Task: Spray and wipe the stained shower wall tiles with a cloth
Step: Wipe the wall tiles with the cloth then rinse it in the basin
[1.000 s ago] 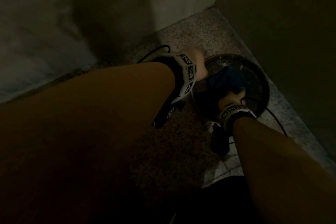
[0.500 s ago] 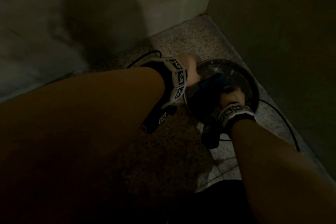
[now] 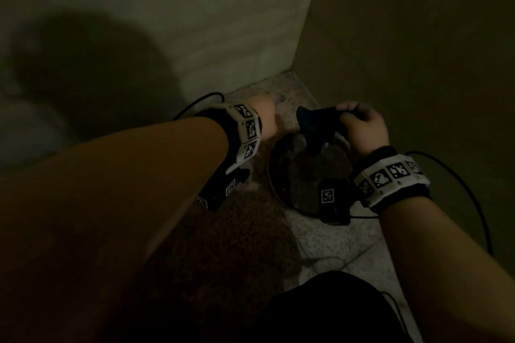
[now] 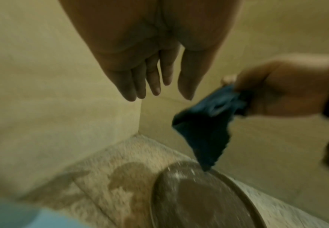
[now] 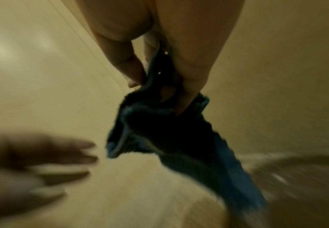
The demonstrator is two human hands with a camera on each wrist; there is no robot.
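A dark blue cloth [image 3: 316, 122] hangs from my right hand [image 3: 359, 127], pinched between fingers and thumb, its lower tip just above a round dark basin [image 3: 281, 175] on the floor. The right wrist view shows the cloth [image 5: 169, 135] dangling from that grip. My left hand [image 3: 267, 114] is held out to the left of the cloth with straight fingers [image 4: 154, 83] and holds nothing. In the left wrist view the cloth [image 4: 208, 126] drips over the basin [image 4: 198, 197]. Pale wall tiles [image 3: 223, 22] meet in a corner behind the basin.
The speckled floor [image 3: 320, 239] has wet patches [image 4: 124, 174] near the basin. A black cable [image 3: 459, 184] loops along the right wall. My dark-clothed knee [image 3: 334, 309] is at the bottom. The scene is dim, with a shadow on the left wall.
My right hand has lifted the blue cloth up out of the basin. My left hand has come off the basin's rim and opened to the left of the cloth.
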